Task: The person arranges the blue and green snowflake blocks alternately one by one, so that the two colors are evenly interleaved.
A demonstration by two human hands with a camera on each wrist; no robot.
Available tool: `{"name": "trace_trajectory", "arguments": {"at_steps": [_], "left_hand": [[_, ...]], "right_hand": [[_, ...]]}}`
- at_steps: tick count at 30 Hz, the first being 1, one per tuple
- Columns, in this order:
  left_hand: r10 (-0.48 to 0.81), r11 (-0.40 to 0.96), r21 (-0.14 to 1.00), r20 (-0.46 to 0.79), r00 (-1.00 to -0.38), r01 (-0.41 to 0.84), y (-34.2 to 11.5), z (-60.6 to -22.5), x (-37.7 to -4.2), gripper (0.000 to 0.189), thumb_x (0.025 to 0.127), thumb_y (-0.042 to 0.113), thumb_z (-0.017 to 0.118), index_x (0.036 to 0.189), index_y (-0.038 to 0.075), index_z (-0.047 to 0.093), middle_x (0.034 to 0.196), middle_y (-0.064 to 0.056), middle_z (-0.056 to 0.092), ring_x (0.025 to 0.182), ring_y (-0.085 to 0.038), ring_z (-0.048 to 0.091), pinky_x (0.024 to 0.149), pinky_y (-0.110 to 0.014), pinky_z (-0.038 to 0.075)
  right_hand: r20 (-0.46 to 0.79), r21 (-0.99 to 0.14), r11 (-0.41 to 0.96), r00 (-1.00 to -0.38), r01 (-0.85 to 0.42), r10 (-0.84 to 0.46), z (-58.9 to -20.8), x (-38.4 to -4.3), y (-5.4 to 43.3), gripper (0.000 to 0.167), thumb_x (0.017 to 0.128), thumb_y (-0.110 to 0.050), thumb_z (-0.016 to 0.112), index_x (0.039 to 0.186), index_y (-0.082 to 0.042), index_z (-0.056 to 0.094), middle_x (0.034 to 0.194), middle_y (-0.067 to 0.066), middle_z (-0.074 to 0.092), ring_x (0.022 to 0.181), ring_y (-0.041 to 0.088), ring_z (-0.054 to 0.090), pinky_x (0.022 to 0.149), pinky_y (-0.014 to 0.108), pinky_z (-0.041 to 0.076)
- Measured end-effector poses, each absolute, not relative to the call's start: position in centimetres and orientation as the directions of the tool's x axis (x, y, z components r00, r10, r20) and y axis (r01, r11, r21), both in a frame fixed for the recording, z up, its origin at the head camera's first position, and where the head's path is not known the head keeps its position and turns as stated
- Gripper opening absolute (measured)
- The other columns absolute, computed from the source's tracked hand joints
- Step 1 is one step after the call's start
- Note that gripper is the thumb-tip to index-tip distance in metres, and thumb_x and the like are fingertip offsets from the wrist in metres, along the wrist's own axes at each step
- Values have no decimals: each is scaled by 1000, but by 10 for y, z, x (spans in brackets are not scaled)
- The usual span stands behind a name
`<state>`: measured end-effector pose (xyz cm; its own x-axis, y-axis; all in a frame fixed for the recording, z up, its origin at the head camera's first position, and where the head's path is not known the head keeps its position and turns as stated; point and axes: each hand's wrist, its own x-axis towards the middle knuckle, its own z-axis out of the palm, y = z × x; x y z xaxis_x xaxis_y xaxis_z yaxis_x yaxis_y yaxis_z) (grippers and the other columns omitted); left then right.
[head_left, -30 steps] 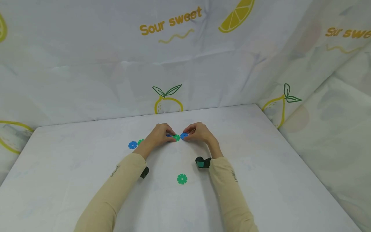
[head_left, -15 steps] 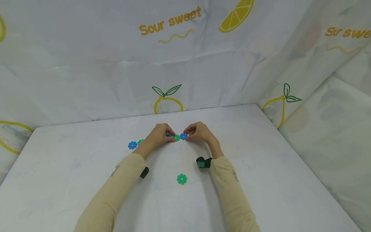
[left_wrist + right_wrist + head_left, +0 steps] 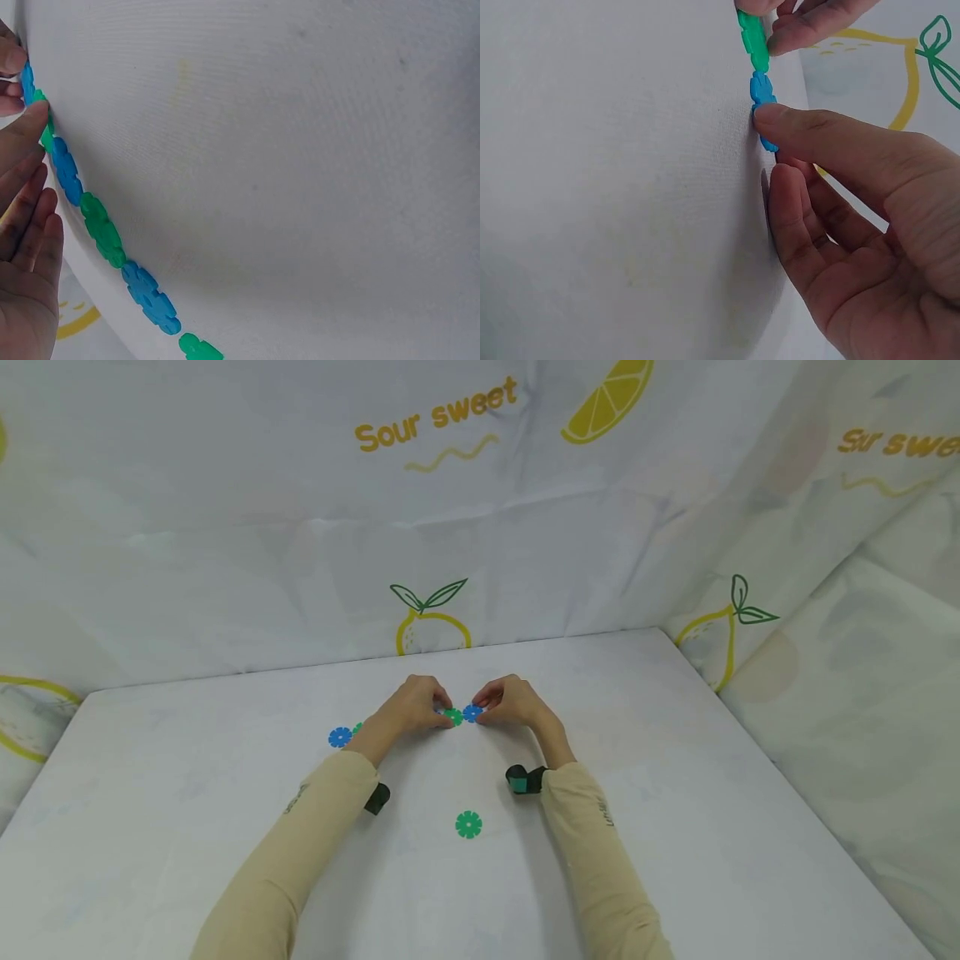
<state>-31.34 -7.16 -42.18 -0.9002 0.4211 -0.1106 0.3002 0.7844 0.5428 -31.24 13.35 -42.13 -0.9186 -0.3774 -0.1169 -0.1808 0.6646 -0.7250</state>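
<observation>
My left hand [image 3: 412, 703] pinches a green notched plastic disc [image 3: 453, 717] at the right part of a row of such discs. Between the thumb and fingers of my right hand [image 3: 517, 703] is a blue notched disc [image 3: 472, 713], its edge against or very close to the green one. Whether their slots interlock I cannot tell. In the left wrist view, the row runs on with a blue disc [image 3: 67, 171], a green disc [image 3: 103, 230], another blue disc [image 3: 151, 298] and a partly cut-off green disc [image 3: 199, 348]. My left hand hides part of this row in the head view.
One loose green disc [image 3: 468, 825] lies on the white-covered table [image 3: 675, 827], between my forearms. A blue disc [image 3: 340, 737] lies at the row's left end. Behind the table hangs a white lemon-print cloth [image 3: 300, 568]. Dark straps [image 3: 525, 779] stick out near both wrists.
My right hand has brought the blue disc slightly left, narrowing the gap to the green disc. The left hand keeps its pinch. The head view has shifted slightly.
</observation>
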Motion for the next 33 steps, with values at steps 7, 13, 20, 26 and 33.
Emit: {"name": "trace_trajectory", "arguments": {"at_steps": [7, 13, 20, 26, 33], "left_hand": [[429, 766, 562, -83, -900, 313, -70, -420, -313, 27, 79, 24, 80, 101, 10, 75, 113, -8, 65, 107, -24, 56, 95, -39, 45], [477, 715, 587, -14, -879, 379, -63, -426, -315, 28, 79, 20, 80, 101, 5, 74, 104, -7, 70, 101, -22, 61, 91, -36, 48], [445, 743, 574, -40, -895, 344, -51, -429, -316, 30, 79, 21, 80, 103, 4, 74, 102, -6, 70, 99, -21, 60, 90, -35, 49], [378, 776, 567, -70, -923, 276, -47, -429, -314, 28, 79, 20, 80, 102, 5, 74, 102, -6, 69, 98, -21, 60, 91, -35, 49], [354, 764, 594, -60, -933, 252, -44, -429, -311, 26, 80, 19, 79, 101, 5, 74, 102, -6, 69, 99, -22, 59, 92, -35, 48]], "right_hand": [[-128, -774, 615, -914, -151, -385, -418, -310, 139, 31, 79, -6, 77, 109, 0, 69, 107, 12, 69, 92, 21, 63, 85, 31, 51], [-160, -823, 555, -888, -121, -431, -412, -302, 151, 36, 83, -7, 74, 116, 1, 65, 115, 16, 65, 102, 27, 61, 93, 38, 48], [-173, -824, 551, -867, -132, -467, -400, -289, 165, 39, 84, -10, 74, 120, 1, 63, 120, 17, 63, 105, 28, 60, 95, 41, 47], [-142, -816, 541, -838, -202, -527, -392, -276, 175, 37, 85, -10, 73, 119, 2, 63, 118, 19, 63, 97, 27, 61, 91, 40, 49], [-112, -813, 527, -822, -247, -558, -397, -251, 181, 32, 85, -11, 72, 114, 1, 65, 112, 17, 64, 91, 22, 61, 86, 34, 52]]}}
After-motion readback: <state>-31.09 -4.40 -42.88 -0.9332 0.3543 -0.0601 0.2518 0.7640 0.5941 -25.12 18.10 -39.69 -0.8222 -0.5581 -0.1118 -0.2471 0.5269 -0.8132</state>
